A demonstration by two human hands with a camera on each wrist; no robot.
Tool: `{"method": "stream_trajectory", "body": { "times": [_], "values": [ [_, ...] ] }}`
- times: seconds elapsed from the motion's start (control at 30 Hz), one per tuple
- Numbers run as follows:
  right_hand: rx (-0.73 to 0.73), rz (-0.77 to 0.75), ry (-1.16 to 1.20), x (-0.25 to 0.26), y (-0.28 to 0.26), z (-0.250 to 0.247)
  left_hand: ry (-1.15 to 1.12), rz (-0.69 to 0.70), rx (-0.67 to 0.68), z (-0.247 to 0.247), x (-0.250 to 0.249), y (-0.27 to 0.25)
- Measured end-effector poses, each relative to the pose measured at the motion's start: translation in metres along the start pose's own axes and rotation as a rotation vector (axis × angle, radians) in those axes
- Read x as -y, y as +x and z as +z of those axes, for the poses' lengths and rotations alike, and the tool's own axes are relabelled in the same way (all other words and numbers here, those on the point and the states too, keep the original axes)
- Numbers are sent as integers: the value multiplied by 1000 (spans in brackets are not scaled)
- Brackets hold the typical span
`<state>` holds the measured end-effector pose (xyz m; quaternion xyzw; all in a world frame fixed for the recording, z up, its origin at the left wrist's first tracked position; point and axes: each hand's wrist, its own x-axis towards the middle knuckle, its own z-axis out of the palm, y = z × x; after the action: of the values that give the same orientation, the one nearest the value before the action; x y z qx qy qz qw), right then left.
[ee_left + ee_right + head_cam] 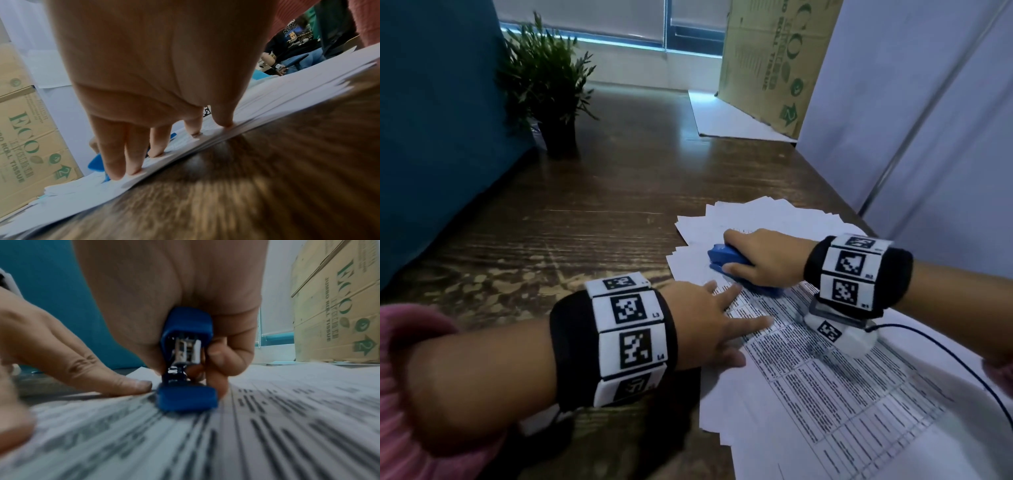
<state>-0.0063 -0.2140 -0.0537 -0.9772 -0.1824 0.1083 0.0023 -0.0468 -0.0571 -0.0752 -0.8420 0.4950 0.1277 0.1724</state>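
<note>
A loose stack of printed paper sheets (825, 387) lies on the wooden table (592, 219), right of centre. My right hand (760, 260) grips a blue stapler (729, 265) that stands on the top sheet near its far left corner; palm on top, fingers curled round its sides (218, 356). The stapler (186, 356) shows its metal rear end in the right wrist view. My left hand (722, 318) lies flat with straight, spread fingers (133, 154) pressing the papers (287, 100) at their left edge, just beside the stapler (95, 162).
A potted green plant (548, 78) stands at the back left by a teal panel (438, 120). A cardboard box (774, 58) leans at the back right on a white sheet. A white partition (928, 120) closes the right side. A black cable (962, 363) runs from my right wrist.
</note>
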Motion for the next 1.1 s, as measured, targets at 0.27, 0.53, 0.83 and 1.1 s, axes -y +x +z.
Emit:
{"method": "stream_trajectory", "body": {
  "times": [0.27,0.53,0.83,1.1],
  "values": [
    [70,32,-49,8,12,-10,8,-8,16,-7,-3,-2],
    [71,86,81,9,11,-7,44,-19,16,-7,-4,-1],
    [57,76,-11,13,10,-12,10,-22,25,-6,-4,-2],
    [57,98,-18,17,12,-13,29,-37,49,-11,-5,-2]
  ]
}}
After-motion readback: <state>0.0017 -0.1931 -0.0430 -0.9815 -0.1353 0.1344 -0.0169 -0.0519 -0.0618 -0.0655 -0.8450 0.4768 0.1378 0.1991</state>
